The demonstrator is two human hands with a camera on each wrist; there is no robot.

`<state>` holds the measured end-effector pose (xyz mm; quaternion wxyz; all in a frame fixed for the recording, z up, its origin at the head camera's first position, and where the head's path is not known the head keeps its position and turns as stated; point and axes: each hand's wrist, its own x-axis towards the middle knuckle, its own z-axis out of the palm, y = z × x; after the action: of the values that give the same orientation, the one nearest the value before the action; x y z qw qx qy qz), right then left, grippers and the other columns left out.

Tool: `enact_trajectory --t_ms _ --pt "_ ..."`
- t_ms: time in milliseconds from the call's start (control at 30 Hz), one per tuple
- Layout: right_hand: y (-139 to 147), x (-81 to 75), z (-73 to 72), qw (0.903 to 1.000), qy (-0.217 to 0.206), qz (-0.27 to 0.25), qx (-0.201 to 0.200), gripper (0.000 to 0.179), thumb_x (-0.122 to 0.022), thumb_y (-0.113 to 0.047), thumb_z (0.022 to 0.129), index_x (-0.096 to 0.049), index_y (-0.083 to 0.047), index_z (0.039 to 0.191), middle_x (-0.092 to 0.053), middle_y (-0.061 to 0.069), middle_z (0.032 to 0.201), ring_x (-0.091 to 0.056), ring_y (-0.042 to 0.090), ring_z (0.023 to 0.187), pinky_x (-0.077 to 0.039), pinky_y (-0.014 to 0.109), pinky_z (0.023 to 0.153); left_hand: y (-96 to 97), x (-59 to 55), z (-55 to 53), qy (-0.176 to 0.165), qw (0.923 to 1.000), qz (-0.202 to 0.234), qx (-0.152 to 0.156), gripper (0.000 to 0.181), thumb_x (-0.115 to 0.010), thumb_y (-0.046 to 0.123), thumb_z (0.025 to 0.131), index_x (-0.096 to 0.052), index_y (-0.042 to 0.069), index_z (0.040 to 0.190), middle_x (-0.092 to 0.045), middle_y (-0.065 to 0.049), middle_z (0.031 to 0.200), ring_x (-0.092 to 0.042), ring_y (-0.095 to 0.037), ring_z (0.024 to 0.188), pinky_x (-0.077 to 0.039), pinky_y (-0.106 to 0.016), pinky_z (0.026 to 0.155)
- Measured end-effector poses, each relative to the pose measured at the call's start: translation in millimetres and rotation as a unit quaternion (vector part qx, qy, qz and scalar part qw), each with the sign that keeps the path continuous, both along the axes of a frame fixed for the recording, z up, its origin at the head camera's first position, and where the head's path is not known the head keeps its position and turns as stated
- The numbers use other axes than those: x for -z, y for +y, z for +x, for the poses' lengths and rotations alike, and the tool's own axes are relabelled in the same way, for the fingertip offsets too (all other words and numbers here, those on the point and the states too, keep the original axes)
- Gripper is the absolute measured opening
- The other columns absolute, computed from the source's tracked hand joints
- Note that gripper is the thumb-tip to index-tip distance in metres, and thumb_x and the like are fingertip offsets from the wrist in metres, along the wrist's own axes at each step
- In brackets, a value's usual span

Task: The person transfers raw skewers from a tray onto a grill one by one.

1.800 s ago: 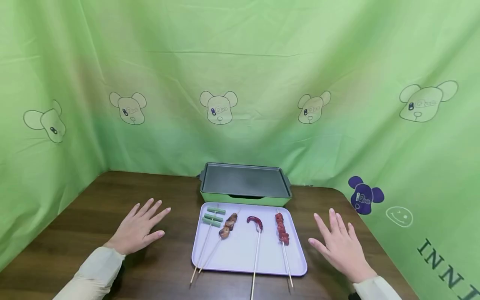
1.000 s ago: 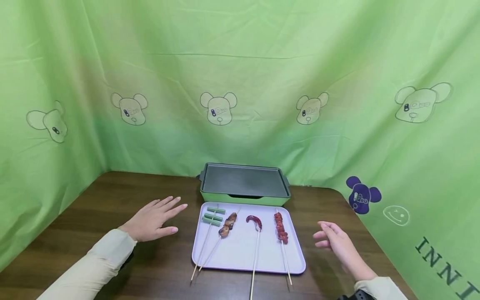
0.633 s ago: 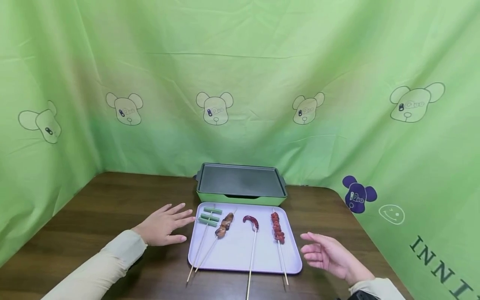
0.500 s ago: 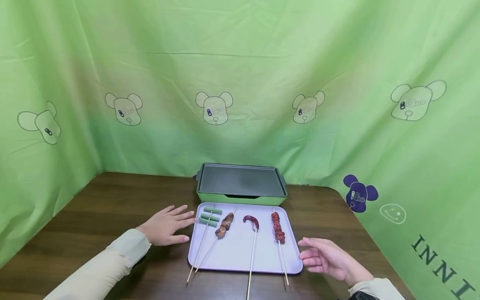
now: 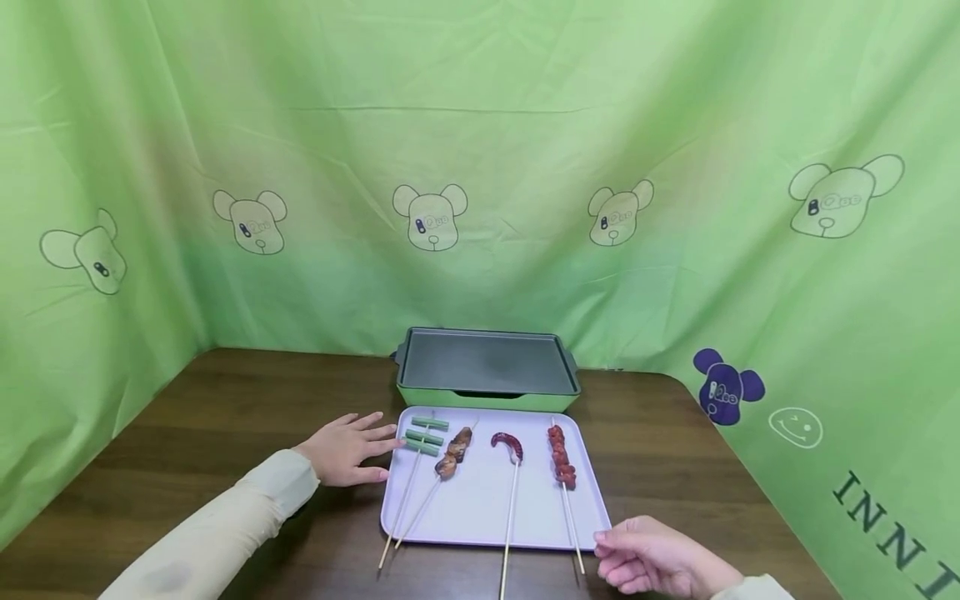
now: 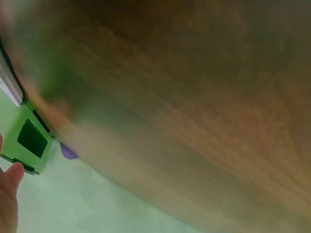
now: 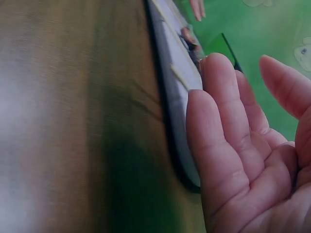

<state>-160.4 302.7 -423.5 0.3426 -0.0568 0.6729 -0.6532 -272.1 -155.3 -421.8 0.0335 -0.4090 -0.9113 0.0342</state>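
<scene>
On a white tray [image 5: 480,517] with a purple rim lie a skewer of green vegetable pieces [image 5: 424,448], a brown meat skewer [image 5: 454,456], a skewer with a dark red curled piece [image 5: 509,443] and a red meat skewer [image 5: 560,457]. My left hand [image 5: 347,452] is at the tray's left edge, fingers spread, the fingertips overlapping the rim beside the green pieces. My right hand [image 5: 652,554] is by the front right corner, just right of the red skewer's stick end. Its fingers [image 7: 211,126] are loosely bent with nothing between them in the right wrist view.
Right behind the tray stands a green griddle [image 5: 487,367] with a dark flat plate. The skewer sticks jut over the tray's front edge. Everything stands on a brown wooden table [image 5: 247,417], with a green printed curtain [image 5: 487,292] around the back and sides.
My left hand has moved right to the tray's edge. My right hand has come down and left to the front right corner, its spread fingers now bent. The skewers lie as before.
</scene>
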Motion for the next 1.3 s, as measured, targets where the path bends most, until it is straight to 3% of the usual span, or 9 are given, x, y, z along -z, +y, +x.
enact_trajectory --t_ms 133,333,633,1100,1300 --pt "-2.3 4.3 4.0 0.9998 0.000 0.019 0.006 0.018 -0.054 -0.020 0.096 -0.064 -0.008 0.089 -0.069 -0.003 0.073 -0.066 0.002 0.065 -0.053 0.018 0.061 -2.8 -1.0 -4.8 -0.007 0.9999 0.003 -0.015 0.056 -0.044 0.052 0.095 -0.052 0.019 0.140 -0.050 -0.007 0.142 -0.038 -0.034 0.135 -0.034 -0.053 0.103" --pt "7.1 5.7 1.8 0.9995 -0.021 -0.023 0.007 0.021 -0.048 -0.021 0.098 -0.066 -0.012 0.092 -0.070 -0.005 0.075 -0.067 0.001 0.067 -0.053 0.017 0.062 -0.5 -1.4 -8.1 -0.019 0.9997 0.001 -0.017 0.059 -0.046 0.053 0.094 -0.052 0.016 0.139 -0.046 -0.007 0.145 -0.038 -0.035 0.134 -0.034 -0.054 0.103" --pt "9.7 10.3 0.1 0.9989 -0.029 -0.037 0.000 0.018 -0.050 -0.017 0.097 -0.067 -0.013 0.094 -0.071 -0.005 0.076 -0.067 0.001 0.069 -0.053 0.018 0.063 6.4 -2.5 -9.3 -0.040 0.9969 -0.067 -0.010 0.068 -0.046 0.068 0.085 -0.053 0.026 0.139 -0.045 -0.002 0.146 -0.037 -0.031 0.136 -0.033 -0.053 0.104" --pt "9.8 17.4 4.9 0.9988 -0.003 -0.024 -0.043 0.018 -0.052 -0.013 0.096 -0.068 -0.006 0.095 -0.071 -0.001 0.078 -0.066 0.000 0.069 -0.050 0.012 0.063 5.5 4.9 -12.1 -0.015 0.9974 -0.070 0.010 0.067 -0.050 0.067 0.083 -0.055 0.027 0.137 -0.050 0.002 0.142 -0.041 -0.030 0.133 -0.035 -0.053 0.103" --pt "8.1 19.6 2.6 0.9996 -0.008 0.004 -0.025 0.017 -0.054 -0.017 0.095 -0.067 -0.007 0.094 -0.071 -0.001 0.077 -0.066 0.000 0.066 -0.050 0.012 0.060 5.6 6.2 -10.5 -0.020 0.9975 -0.067 0.000 0.067 -0.053 0.065 0.083 -0.055 0.025 0.136 -0.049 0.002 0.143 -0.041 -0.030 0.133 -0.035 -0.052 0.103"
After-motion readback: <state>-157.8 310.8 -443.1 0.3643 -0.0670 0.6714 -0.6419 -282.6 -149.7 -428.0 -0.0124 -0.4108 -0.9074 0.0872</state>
